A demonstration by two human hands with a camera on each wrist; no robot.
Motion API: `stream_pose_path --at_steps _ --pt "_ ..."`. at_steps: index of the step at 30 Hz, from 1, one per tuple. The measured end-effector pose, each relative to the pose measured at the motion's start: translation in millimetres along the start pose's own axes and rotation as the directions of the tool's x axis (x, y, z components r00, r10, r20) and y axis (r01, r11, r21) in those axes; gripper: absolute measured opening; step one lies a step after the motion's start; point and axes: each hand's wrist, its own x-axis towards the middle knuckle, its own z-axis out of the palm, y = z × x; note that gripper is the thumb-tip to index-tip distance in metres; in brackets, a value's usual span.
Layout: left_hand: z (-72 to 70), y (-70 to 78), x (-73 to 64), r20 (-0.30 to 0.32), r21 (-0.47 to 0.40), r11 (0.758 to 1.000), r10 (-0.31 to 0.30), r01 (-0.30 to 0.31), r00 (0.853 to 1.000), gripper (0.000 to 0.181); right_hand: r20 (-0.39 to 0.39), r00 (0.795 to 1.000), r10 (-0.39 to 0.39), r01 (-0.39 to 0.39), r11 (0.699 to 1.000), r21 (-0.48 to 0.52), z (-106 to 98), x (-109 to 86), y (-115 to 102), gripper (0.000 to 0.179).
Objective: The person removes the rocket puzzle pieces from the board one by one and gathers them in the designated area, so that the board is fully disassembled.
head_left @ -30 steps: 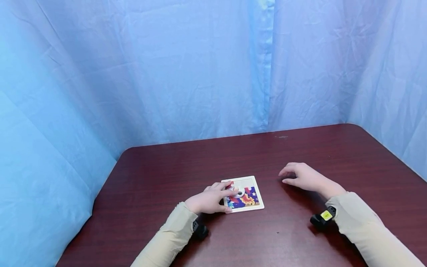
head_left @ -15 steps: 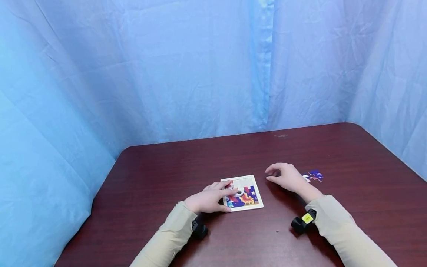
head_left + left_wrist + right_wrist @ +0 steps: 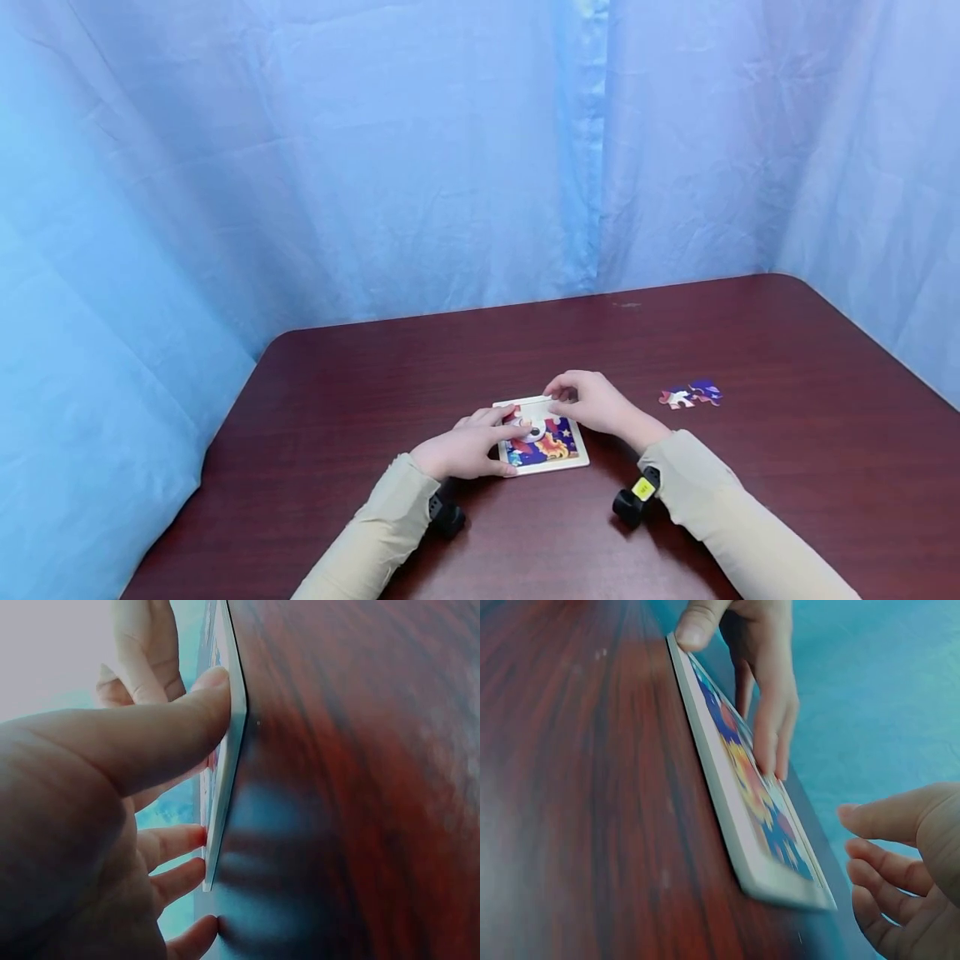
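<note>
Picture puzzle [image 3: 546,441]: lay flat near the middle of the worktop [image 3: 525,542], inside a pale frame [image 3: 555,468], with a bare patch [image 3: 533,409] along the far side and coloured pieces [image 3: 556,451] in the nearer part. Saw the left hand [image 3: 467,450] resting across the left side, fingers spread fairly wide, thumb on the near left corner, index finger down on the picture. Saw the right hand [image 3: 596,406] over the far right corner, fingers loosely curled and only narrowly apart from the thumb, nothing visible between; could not tell from above about contact with the board.

Judged a slide or turn of the frame the likeliest mishap, from steadying on the left side only against any sideways push from the right. Also seemed possible to knock a seated piece loose, through a brush of the right fingertips beside the bare patch or uneven pressure from the left index finger.

Noted loose pieces [image 3: 681,398] to the right, well apart from the frame and beyond the right wrist; too small to count surely. Found much of the picture's left part hidden under the left hand. Noted a black wrist camera low beside each sleeve, left [image 3: 447,515] and right [image 3: 628,506], perhaps apt to bump the worktop. Hung well behind everything: a blue curtain [image 3: 450,167], in nothing's way.
</note>
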Motion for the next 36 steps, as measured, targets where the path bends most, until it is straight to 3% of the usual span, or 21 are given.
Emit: stream_pose_path --at_steps 4,19,30,36 --pt "0.6 0.0 -0.9 -0.001 -0.004 1.0 0.007 -0.007 1.0 0.061 0.02 0.999 -0.035 0.035 0.999 0.017 7 5.4 -7 0.013" --pt "-2.9 2.7 0.4 0.003 0.004 1.0 0.001 -0.001 1.0 0.062 0.032 0.999 0.031 -0.033 0.998 0.052 21 10.7 -5 0.012" --pt "-5.2 -0.3 -9.6 0.02 0.029 0.999 -0.036 0.035 0.999 0.061 0.067 0.996 0.051 -0.056 0.996 0.066 24 12.5 -5 0.014" --pt "-6.8 -6.9 -14.3 0.048 0.016 1.0 -0.001 0.0 0.999 0.059 0.075 0.994 0.085 -0.089 0.994 0.063 23 11.6 -9 0.018"
